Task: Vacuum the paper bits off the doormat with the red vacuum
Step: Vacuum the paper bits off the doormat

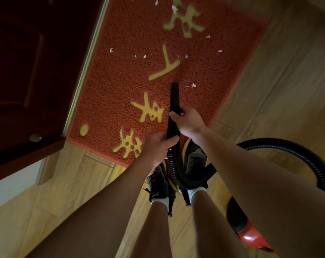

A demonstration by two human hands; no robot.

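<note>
Head: left hand (pixel 158 148), right hand (pixel 188 121) hold 1 hose (pixel 173 165).

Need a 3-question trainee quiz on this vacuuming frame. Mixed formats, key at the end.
1. True or false: the doormat is already free of paper bits.
2. Which hand grips closer to the tip of the black nozzle? A) left hand B) right hand C) neither holds it
3. Fill in: the paper bit nearest the nozzle tip lies to the tip's ___ in the picture.

Key: 1 false. 2 B; the left hand grips the hose further back. 3 right.
</note>
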